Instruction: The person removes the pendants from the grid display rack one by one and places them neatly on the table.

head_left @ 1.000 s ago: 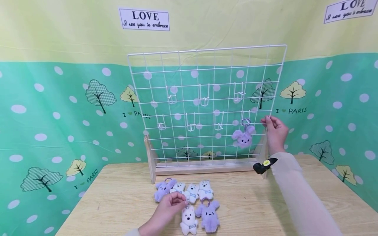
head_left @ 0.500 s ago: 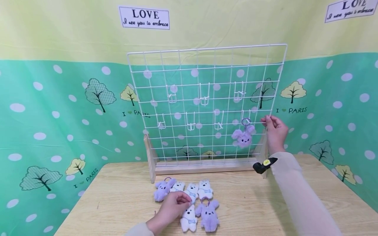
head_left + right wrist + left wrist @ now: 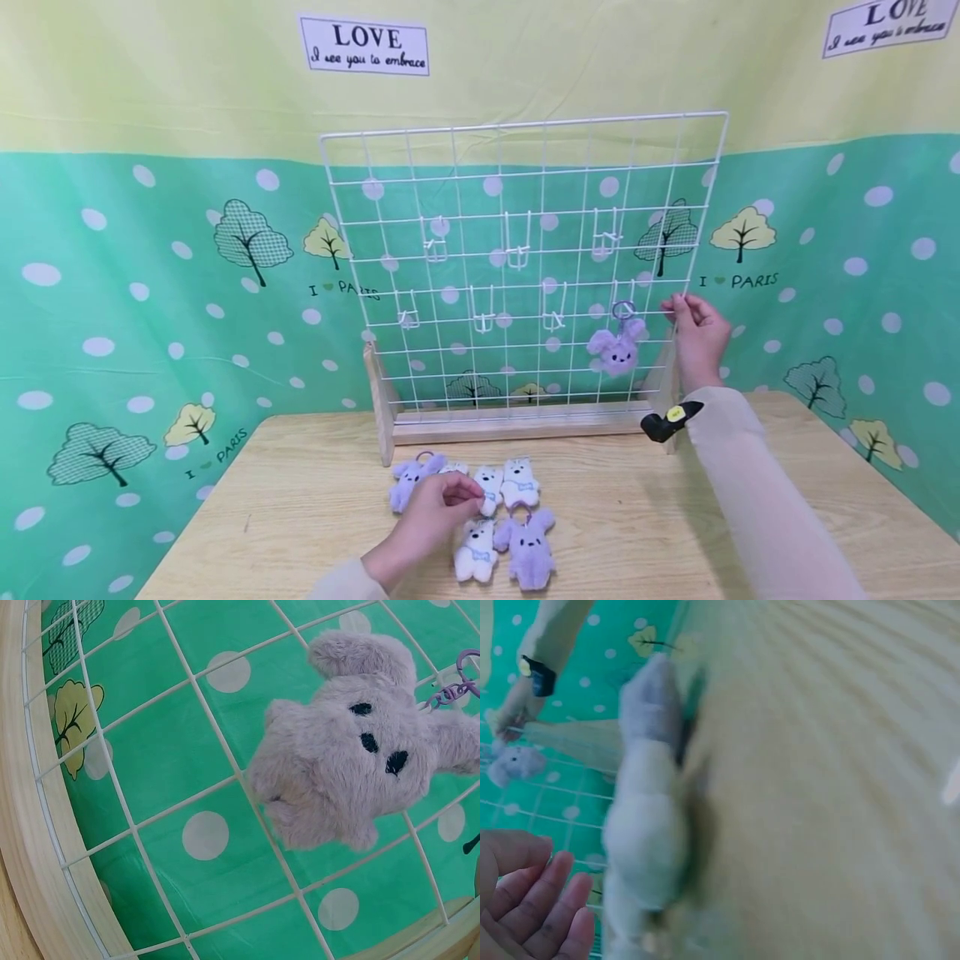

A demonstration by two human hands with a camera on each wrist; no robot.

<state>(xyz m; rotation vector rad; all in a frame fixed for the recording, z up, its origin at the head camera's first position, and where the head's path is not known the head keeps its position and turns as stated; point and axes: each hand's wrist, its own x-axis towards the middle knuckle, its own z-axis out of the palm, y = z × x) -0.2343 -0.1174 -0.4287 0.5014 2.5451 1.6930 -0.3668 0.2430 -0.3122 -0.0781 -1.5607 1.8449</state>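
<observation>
My left hand (image 3: 438,508) hovers over the table just above a white bear plush keychain (image 3: 475,554), its fingers loosely bent. In the left wrist view nothing shows between the fingers (image 3: 544,907) of that hand. Beside this bear lies a purple bunny plush keychain (image 3: 529,554); behind them are several more white bears (image 3: 520,483) and another purple bunny (image 3: 405,482), partly covered by the hand. My right hand (image 3: 701,337) pinches the right edge of the white wire grid rack (image 3: 525,175). Close to it, a third purple bunny (image 3: 345,742) hangs by its ring from a hook.
Several white hooks (image 3: 517,254) sit on the grid in two rows. Wooden feet (image 3: 381,408) and a crossbar (image 3: 517,425) carry the rack on the wooden table (image 3: 615,517). A patterned curtain (image 3: 172,333) stands behind and at the sides.
My left hand has let go of the white bear's ring and moved slightly up, away from it. The bear now lies a little farther back. My right hand stays on the grid.
</observation>
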